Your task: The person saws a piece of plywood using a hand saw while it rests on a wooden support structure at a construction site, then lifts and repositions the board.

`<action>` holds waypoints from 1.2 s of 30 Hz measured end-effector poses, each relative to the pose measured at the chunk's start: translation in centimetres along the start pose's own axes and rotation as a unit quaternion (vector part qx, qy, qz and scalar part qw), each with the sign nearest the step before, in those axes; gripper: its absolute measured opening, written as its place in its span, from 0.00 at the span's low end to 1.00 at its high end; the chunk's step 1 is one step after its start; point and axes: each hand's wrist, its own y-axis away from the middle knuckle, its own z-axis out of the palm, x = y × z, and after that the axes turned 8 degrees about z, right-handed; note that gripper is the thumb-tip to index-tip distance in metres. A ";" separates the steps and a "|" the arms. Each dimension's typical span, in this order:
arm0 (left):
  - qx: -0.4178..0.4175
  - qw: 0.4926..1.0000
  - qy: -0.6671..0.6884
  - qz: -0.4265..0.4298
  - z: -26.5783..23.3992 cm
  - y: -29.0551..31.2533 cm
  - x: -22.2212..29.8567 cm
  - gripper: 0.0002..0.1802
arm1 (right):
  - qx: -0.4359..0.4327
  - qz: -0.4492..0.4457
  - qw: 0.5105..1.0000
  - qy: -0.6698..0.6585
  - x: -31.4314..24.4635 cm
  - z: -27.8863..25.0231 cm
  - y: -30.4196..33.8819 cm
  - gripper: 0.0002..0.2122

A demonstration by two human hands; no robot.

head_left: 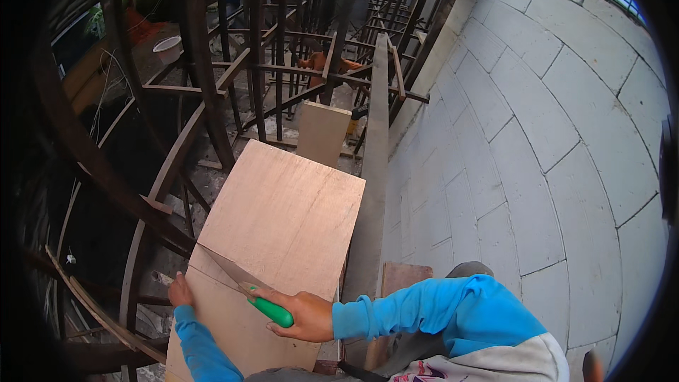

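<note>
- Right hand: fingers wrapped round green handle of handsaw, one finger stretched forward toward the blade.
- Handsaw: ahead and left of right hand, blade slanting over plywood, tip up near the sheet's left edge, beyond left hand.
- Left hand: on plywood's left edge, left of right hand and just nearer the body than the blade tip; can't tell if fingers curl underneath.
- Plywood: under both hands, stretching well ahead of them and back toward the body. Pinker past the blade, duller on the near side.
- Thin dark line on plywood, next to the blade between the hands; cut, mark or shadow, can't tell.
- Smaller board: straight ahead of right hand, past plywood's far edge.
- Long beam: ahead and right of right hand, running away along block wall.
- Block wall: pale grey, fills the right side, well apart from right hand.
- Reddish-brown board: right of right hand, just beyond the blue sleeve.
- Thin strips: left of left hand, bent-looking.
- Dark poles, white bucket: far ahead of left hand.
- Person in orange: far ahead of right hand, among poles.
</note>
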 end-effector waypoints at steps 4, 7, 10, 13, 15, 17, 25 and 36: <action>-0.134 0.986 0.093 -0.041 -0.5 -3.4 -2.7 0.36 | -0.023 0.049 0.999 0.003 -0.3 -0.6 -0.5 0.36; -0.197 0.971 0.091 -0.099 3.6 -7.2 -5.9 0.40 | 0.012 -0.006 1.000 0.001 0.4 0.0 -1.1 0.35; -0.291 0.913 0.283 -0.048 5.3 -5.9 -4.1 0.42 | -0.006 0.063 0.998 0.007 0.7 -2.4 -0.9 0.34; -0.282 0.913 0.292 -0.039 3.7 -6.5 -8.5 0.42 | 0.019 -0.024 1.000 -0.001 1.3 -2.5 -1.0 0.33; -0.290 0.917 0.265 -0.072 3.0 -5.4 -8.4 0.41 | 0.013 -0.026 1.000 0.004 2.5 -2.5 -1.1 0.33; -0.293 0.905 0.291 -0.098 0.9 -4.5 -5.7 0.41 | 0.004 -0.041 0.999 0.004 3.1 -2.7 -1.1 0.32; -0.236 0.946 0.208 -0.083 1.9 -5.0 -5.6 0.41 | -0.018 0.001 1.000 0.001 4.8 -3.0 -3.9 0.33; 0.011 0.992 -0.126 0.017 2.8 17.6 6.9 0.36 | -0.041 -0.007 0.995 -0.092 7.9 -5.8 -5.1 0.32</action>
